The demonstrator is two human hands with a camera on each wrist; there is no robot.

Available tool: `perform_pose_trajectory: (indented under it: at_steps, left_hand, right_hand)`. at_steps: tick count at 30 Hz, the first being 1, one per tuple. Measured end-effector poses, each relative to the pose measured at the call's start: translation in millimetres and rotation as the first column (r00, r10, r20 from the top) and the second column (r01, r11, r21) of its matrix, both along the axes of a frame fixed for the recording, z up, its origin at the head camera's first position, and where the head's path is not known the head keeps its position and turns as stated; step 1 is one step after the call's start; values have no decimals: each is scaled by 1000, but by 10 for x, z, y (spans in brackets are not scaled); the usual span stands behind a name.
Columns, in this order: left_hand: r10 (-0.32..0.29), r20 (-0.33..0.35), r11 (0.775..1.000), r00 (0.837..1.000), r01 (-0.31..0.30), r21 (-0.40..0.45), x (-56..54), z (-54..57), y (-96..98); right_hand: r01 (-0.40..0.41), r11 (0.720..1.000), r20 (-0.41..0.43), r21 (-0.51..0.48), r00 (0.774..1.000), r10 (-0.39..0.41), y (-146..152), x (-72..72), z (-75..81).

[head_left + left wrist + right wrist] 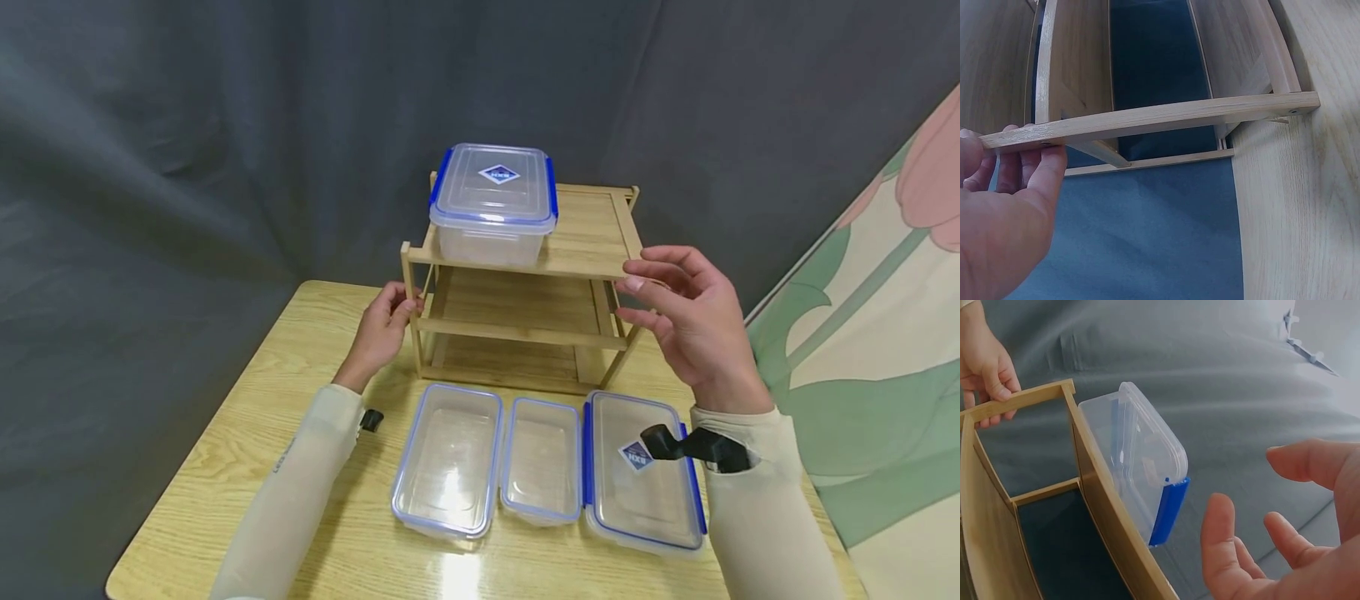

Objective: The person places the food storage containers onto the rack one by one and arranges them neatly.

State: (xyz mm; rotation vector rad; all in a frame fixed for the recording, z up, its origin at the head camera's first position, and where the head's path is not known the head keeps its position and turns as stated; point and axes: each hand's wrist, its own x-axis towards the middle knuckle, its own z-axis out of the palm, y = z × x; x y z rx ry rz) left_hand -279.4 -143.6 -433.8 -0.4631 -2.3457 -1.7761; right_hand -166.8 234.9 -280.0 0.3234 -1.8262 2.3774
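A three-tier wooden shelf rack (517,332) stands on the table. My left hand (382,329) grips its front left post, with the fingers curled round the wood in the left wrist view, where the post (1147,119) crosses the picture. By the rack's front right corner is my right hand (693,312), fingers loosely spread. The right wrist view shows those fingers (1219,528) apart, with nothing between them. On the left part of the top tier sits a clear food container (491,200) with a blue-clipped, labelled lid.
In front of the rack lie a large clear blue-edged container (450,458), a smaller one (542,458) and a flat lidded one with blue clips (645,492). A dark curtain (300,125) hangs behind the wooden table (255,417). At right is a flower-patterned surface (870,333).
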Motion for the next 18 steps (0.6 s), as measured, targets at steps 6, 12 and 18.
perform_pose_trajectory:
  at_steps: [6, 12, 18]
  left_hand:
    - [13, 5, 1000, 1000, -13, -2, 3, 4, 10]
    - [24, 24, 1000, 999, -23, -15, 5, 16, 34]
    - [20, 5, 1000, 1000, -20, -17, 0, -2, 22]
  right_hand:
    - [-24, 999, -27, -26, 999, 23, 144, 103, -122]
    - [-25, 1000, -55, -7, 998, 25, 289, 188, -231]
    - [-10, 999, -44, 41, 999, 12, 476, 326, -362]
